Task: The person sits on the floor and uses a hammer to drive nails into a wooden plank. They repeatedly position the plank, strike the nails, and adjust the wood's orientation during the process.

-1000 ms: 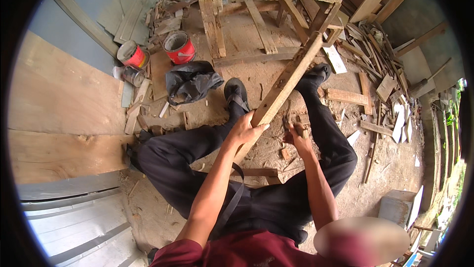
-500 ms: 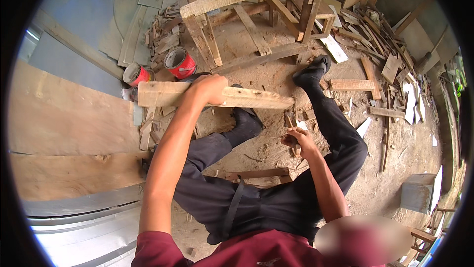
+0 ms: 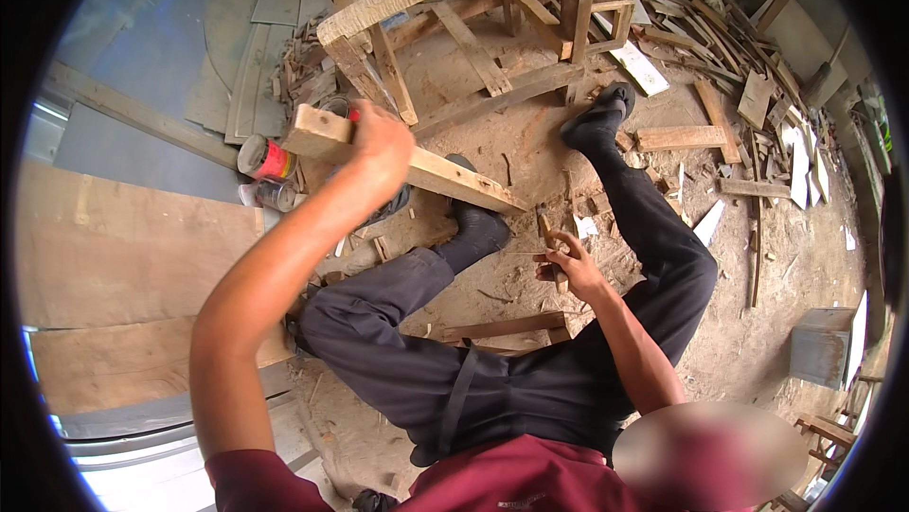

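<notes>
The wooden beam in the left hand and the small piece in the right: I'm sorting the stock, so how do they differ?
The wooden beam is long, thick and pale; the small wood piece is short, thin and darker. The left hand grips the beam raised off the ground, slanting across the legs; the right hand holds the small piece low, near the sandy ground. Both are rough wood.

The left hand (image 3: 379, 138) has swung the wooden plank (image 3: 407, 164) up off the legs, leftward, apparently raised higher now.
</notes>
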`<move>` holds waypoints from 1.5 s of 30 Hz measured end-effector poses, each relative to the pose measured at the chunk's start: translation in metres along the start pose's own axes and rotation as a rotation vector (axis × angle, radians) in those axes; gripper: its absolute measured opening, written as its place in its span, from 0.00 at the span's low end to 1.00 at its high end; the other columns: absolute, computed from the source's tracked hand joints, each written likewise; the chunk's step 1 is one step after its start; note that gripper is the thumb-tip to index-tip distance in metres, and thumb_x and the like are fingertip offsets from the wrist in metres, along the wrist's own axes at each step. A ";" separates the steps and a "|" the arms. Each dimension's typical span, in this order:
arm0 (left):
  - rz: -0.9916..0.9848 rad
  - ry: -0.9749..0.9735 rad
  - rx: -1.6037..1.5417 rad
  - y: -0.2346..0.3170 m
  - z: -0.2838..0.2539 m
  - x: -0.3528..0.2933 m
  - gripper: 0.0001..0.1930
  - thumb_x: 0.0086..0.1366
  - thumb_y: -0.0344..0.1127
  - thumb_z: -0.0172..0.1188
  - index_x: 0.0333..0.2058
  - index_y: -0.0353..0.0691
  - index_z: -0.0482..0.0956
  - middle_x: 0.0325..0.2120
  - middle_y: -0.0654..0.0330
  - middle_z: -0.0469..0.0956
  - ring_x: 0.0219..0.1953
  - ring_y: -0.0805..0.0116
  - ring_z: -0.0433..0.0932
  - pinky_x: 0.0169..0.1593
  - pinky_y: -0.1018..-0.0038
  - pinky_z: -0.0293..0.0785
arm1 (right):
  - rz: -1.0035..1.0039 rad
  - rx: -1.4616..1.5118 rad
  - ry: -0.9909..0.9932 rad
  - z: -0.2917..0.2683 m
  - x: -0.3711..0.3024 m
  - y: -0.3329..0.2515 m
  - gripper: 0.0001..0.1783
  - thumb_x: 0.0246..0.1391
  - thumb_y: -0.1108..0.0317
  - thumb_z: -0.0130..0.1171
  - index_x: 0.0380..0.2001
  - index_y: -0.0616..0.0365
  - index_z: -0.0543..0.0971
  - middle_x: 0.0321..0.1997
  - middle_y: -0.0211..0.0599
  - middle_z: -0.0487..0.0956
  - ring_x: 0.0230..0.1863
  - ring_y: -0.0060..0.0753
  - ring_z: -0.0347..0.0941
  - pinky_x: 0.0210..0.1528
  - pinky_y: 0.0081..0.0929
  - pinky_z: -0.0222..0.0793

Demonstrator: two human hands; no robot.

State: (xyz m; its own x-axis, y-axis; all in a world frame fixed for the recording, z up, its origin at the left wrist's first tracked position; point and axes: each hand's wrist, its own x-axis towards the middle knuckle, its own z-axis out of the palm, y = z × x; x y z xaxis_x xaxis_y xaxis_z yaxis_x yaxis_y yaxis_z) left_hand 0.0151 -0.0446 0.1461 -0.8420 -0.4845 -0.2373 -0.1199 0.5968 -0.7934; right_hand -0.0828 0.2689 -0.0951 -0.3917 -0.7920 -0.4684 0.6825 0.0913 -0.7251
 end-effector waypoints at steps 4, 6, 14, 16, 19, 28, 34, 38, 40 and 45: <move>0.051 0.087 -0.197 -0.047 0.034 -0.018 0.33 0.53 0.59 0.69 0.48 0.38 0.78 0.44 0.55 0.81 0.55 0.56 0.74 0.64 0.43 0.56 | 0.044 0.106 0.101 0.028 -0.007 -0.020 0.25 0.65 0.73 0.51 0.62 0.64 0.61 0.41 0.49 0.79 0.32 0.34 0.77 0.33 0.33 0.79; 0.066 0.226 -0.154 -0.052 0.040 -0.022 0.34 0.52 0.61 0.69 0.49 0.39 0.78 0.42 0.56 0.80 0.57 0.57 0.72 0.67 0.42 0.52 | 0.110 -0.077 0.064 0.017 0.003 -0.018 0.22 0.66 0.70 0.52 0.60 0.65 0.64 0.36 0.41 0.77 0.28 0.26 0.73 0.27 0.27 0.74; 0.107 0.317 -0.309 -0.068 0.051 -0.005 0.34 0.56 0.67 0.60 0.38 0.35 0.81 0.36 0.52 0.81 0.46 0.56 0.80 0.57 0.56 0.70 | -0.266 -0.524 0.246 0.066 0.006 0.009 0.19 0.69 0.52 0.51 0.38 0.59 0.68 0.20 0.31 0.70 0.17 0.25 0.66 0.19 0.30 0.63; 0.112 0.247 -0.348 -0.069 0.054 -0.001 0.36 0.58 0.69 0.58 0.36 0.32 0.81 0.32 0.50 0.82 0.39 0.54 0.82 0.46 0.61 0.77 | -0.335 -0.726 0.285 0.081 0.010 0.003 0.19 0.69 0.52 0.50 0.38 0.61 0.68 0.20 0.41 0.72 0.18 0.35 0.69 0.22 0.38 0.64; 0.105 0.228 -0.350 -0.069 0.051 0.001 0.38 0.59 0.71 0.55 0.31 0.31 0.82 0.26 0.47 0.82 0.31 0.52 0.84 0.34 0.62 0.79 | -0.315 -0.858 0.353 0.101 0.015 -0.009 0.19 0.69 0.54 0.50 0.39 0.62 0.67 0.21 0.53 0.74 0.20 0.51 0.73 0.25 0.45 0.65; 0.055 0.142 -0.460 -0.066 0.049 0.014 0.40 0.57 0.73 0.54 0.25 0.31 0.84 0.22 0.43 0.81 0.29 0.47 0.84 0.35 0.58 0.80 | -0.660 -0.890 0.405 0.095 0.084 0.036 0.11 0.68 0.65 0.51 0.40 0.61 0.63 0.20 0.59 0.74 0.20 0.63 0.74 0.20 0.48 0.63; 0.020 0.164 -0.471 -0.064 0.072 0.013 0.42 0.58 0.74 0.52 0.25 0.31 0.84 0.22 0.43 0.82 0.30 0.46 0.84 0.35 0.58 0.80 | -0.814 -0.732 0.392 0.100 0.077 0.034 0.13 0.67 0.64 0.52 0.36 0.62 0.63 0.20 0.64 0.73 0.26 0.74 0.72 0.22 0.54 0.63; 0.044 0.135 -0.473 -0.061 0.074 0.018 0.42 0.57 0.74 0.52 0.24 0.31 0.84 0.22 0.43 0.82 0.30 0.46 0.84 0.36 0.58 0.80 | -0.630 -0.867 0.406 0.074 0.087 0.043 0.13 0.70 0.62 0.49 0.36 0.61 0.64 0.19 0.53 0.74 0.18 0.53 0.74 0.20 0.42 0.65; 0.052 0.188 -0.477 -0.057 0.084 0.015 0.42 0.57 0.75 0.52 0.24 0.31 0.84 0.22 0.43 0.82 0.30 0.46 0.84 0.36 0.57 0.80 | -0.653 -0.800 0.444 0.084 0.081 0.029 0.13 0.70 0.62 0.49 0.36 0.61 0.65 0.19 0.52 0.74 0.18 0.51 0.74 0.20 0.41 0.66; 0.045 0.117 -0.471 -0.057 0.066 0.021 0.42 0.57 0.76 0.51 0.26 0.31 0.84 0.24 0.43 0.82 0.31 0.45 0.84 0.36 0.57 0.80 | -0.499 -0.945 0.422 0.070 0.097 0.044 0.14 0.70 0.61 0.48 0.37 0.62 0.67 0.18 0.45 0.73 0.17 0.36 0.72 0.20 0.36 0.65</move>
State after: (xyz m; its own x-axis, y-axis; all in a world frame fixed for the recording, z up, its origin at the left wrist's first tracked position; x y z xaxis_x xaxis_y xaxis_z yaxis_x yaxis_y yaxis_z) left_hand 0.0390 -0.1305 0.1496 -0.9020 -0.3928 -0.1792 -0.2845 0.8529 -0.4377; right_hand -0.0472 0.1537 -0.1369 -0.7857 -0.6182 -0.0248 -0.2726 0.3819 -0.8831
